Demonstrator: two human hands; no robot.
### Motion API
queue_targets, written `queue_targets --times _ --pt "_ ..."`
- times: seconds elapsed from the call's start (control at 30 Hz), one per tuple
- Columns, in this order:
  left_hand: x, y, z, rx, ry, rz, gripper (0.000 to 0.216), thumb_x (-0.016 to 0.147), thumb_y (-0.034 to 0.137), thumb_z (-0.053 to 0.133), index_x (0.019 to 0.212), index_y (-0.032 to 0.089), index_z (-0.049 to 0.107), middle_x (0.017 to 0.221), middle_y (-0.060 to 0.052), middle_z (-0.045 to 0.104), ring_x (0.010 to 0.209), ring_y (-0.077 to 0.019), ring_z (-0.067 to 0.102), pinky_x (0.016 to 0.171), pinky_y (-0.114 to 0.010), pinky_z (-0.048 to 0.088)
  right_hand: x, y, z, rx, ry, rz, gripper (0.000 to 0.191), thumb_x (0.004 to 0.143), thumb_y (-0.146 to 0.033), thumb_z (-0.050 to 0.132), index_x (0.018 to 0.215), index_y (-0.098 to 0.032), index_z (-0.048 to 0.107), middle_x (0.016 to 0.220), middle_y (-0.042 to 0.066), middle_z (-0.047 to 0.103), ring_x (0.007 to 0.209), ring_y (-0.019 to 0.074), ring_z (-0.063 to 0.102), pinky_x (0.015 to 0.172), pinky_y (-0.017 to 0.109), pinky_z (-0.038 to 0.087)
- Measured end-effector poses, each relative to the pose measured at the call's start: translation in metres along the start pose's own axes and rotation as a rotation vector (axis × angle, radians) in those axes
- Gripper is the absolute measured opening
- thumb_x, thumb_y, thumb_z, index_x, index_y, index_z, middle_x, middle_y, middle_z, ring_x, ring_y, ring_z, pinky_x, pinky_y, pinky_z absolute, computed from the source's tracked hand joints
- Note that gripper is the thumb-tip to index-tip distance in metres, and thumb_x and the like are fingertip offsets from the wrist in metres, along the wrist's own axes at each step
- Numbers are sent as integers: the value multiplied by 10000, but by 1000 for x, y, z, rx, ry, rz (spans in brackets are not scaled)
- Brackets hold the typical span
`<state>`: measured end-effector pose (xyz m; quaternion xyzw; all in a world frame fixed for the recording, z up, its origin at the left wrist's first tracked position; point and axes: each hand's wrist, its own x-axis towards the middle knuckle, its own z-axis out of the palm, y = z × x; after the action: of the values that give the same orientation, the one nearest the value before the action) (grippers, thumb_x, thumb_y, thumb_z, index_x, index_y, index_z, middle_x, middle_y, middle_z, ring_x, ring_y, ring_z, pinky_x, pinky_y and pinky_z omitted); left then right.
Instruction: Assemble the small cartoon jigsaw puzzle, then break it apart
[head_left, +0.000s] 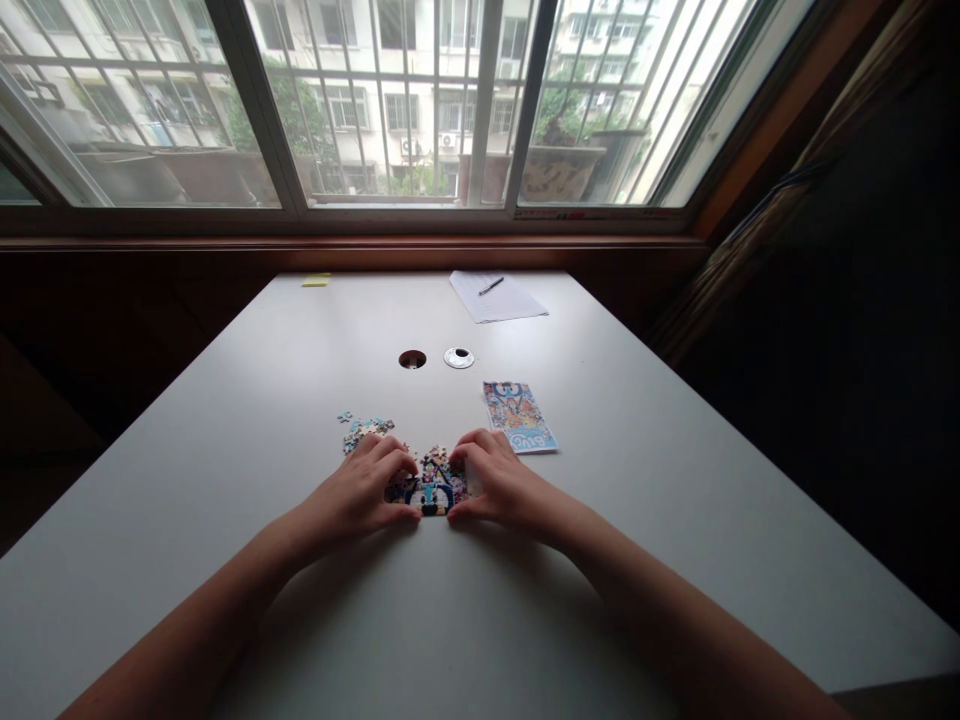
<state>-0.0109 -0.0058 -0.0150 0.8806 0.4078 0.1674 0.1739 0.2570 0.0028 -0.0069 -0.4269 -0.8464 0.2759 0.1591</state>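
A partly assembled jigsaw puzzle (431, 497) lies flat on the white table, showing a dark blue cartoon dog face along its near edge. My left hand (369, 487) grips its left side, thumb at the near edge and curled fingers farther up. On the opposite side my right hand (491, 476) holds it the same way. Both hands cover the puzzle's outer parts. Loose puzzle pieces (366, 430) are heaped just beyond my left hand, and a few more lie at the puzzle's far edge. A printed picture card (519, 412) lies beyond my right hand, close to its knuckles.
Farther back on the table (225, 440) are a round cable hole (412, 359) and its silver cover (459, 357). Paper sheets (517, 305) with a pen (491, 286) and yellow sticky notes (316, 280) lie near the far edge, below a barred window.
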Motion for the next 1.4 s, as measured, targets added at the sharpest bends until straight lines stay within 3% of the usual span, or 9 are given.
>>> queue_targets --times 0.2,0.4,0.57,0.83,1.13,1.23,1.4 --pt "-2 2 3 -106 21 -73 349 775 310 802 1044 217 599 1053 -60 581 1032 -258 523 880 -371 480 1 0 0 5 -7 -13 662 665 -367 902 1229 -234 581 1252 87 505 1207 293 413 1069 466 391" --pt "2 -3 7 -118 -19 113 381 904 301 694 1254 233 558 1001 -58 620 950 -225 534 862 -341 452 0 3 1 14 -5 -46 800 663 -393 904 1364 -273 536 1230 79 514 1201 292 414 1076 447 395" --pt "5 -6 6 -110 8 160 125 936 312 649 1015 221 685 985 -68 617 924 -211 549 843 -316 454 -1 3 2 16 -3 -60 613 684 -350 893 1233 -280 630 1208 68 525 1192 288 427 1068 441 409" --pt "4 -7 5 -101 89 109 148 994 239 523 967 202 664 907 -46 635 835 -168 587 750 -261 462 -3 -2 -5 60 -13 -92 382 717 -274 871 1036 -274 661 1220 46 533 1183 267 469 1061 442 421" --pt "5 -5 -3 -59 162 15 214 1021 291 475 912 183 623 856 -37 650 791 -169 608 728 -267 458 0 3 -1 -14 3 -140 695 704 -389 886 1322 -278 588 1290 85 537 1194 283 465 1075 453 424" --pt "5 -4 -4 -63 151 25 215 1022 288 475 901 181 616 841 -34 645 758 -160 599 701 -255 450 1 3 0 -40 80 -213 588 807 -483 789 1316 -260 597 1247 93 580 1146 274 485 1043 441 440" --pt "6 1 1 -98 118 129 178 1020 262 479 961 182 626 869 -44 644 801 -167 598 721 -257 450 3 0 5 -19 214 -279 287 972 -417 607 1190 -237 657 1065 73 660 1013 235 529 933 386 461"
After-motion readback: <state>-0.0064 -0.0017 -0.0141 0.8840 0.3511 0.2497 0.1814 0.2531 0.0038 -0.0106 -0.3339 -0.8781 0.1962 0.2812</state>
